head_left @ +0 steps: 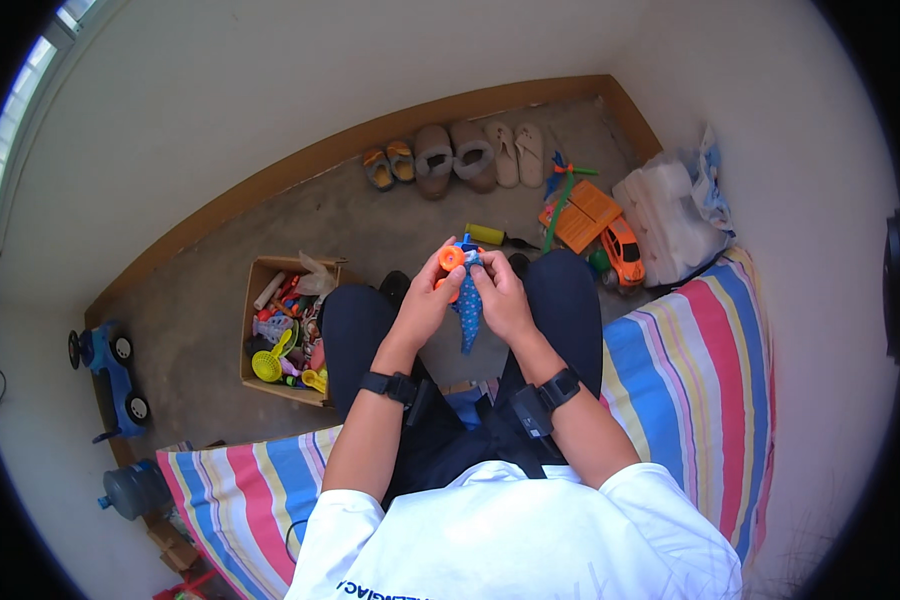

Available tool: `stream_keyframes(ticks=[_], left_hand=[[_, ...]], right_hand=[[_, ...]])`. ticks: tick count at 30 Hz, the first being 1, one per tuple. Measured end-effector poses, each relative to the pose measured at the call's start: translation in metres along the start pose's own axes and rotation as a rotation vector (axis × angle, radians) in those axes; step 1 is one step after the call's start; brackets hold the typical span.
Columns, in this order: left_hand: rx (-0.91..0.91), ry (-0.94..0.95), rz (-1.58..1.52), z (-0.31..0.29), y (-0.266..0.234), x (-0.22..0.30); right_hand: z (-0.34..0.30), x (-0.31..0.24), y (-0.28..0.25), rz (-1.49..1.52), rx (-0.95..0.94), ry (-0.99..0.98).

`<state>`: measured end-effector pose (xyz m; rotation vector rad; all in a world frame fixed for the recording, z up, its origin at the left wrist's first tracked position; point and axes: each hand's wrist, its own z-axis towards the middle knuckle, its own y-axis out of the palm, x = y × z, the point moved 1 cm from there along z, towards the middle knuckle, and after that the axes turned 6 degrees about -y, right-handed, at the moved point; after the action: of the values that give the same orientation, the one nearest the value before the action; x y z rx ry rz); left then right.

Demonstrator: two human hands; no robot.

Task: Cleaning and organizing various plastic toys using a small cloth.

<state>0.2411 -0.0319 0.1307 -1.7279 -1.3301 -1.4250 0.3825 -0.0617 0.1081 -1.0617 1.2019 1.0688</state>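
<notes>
Between my knees, both hands are closed together around a small toy vehicle [452, 258] with orange wheels and a blue part on top. My left hand [422, 300] grips it from the left, thumb and fingers by the wheels. From the right, my right hand [504, 300] pinches a blue cloth with light dots [469, 318] against the toy. The cloth's loose end hangs down below my fingers in a point. My fingers cover much of the toy's body.
A cardboard box [245, 345] of mixed toys stands left of my knees. Ahead lie a yellow-green pump-like tube [485, 234], an orange toy car [623, 250] and a row of slippers [453, 160]. A blue ride-on toy [112, 375] is far left. I sit on a striped cover [685, 350].
</notes>
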Motion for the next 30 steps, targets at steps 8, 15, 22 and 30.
stream_keyframes(ticks=[8, 15, 22, 30], left_hand=[[-0.045, -0.036, -0.068, 0.003, -0.004, -0.008], [-0.034, 0.037, -0.089, 0.003, -0.002, -0.006], [0.039, -0.015, -0.29, 0.005, -0.01, -0.01], [-0.054, -0.058, -0.449, -0.002, -0.004, 0.009]], right_hand=[[-0.004, -0.022, 0.002, -0.428, 0.009, -0.224], [-0.003, -0.034, 0.006, -0.618, 0.009, -0.316], [0.005, -0.029, 0.002, -0.296, 0.297, -0.361], [0.004, -0.023, -0.013, 0.045, 0.588, -0.328]])
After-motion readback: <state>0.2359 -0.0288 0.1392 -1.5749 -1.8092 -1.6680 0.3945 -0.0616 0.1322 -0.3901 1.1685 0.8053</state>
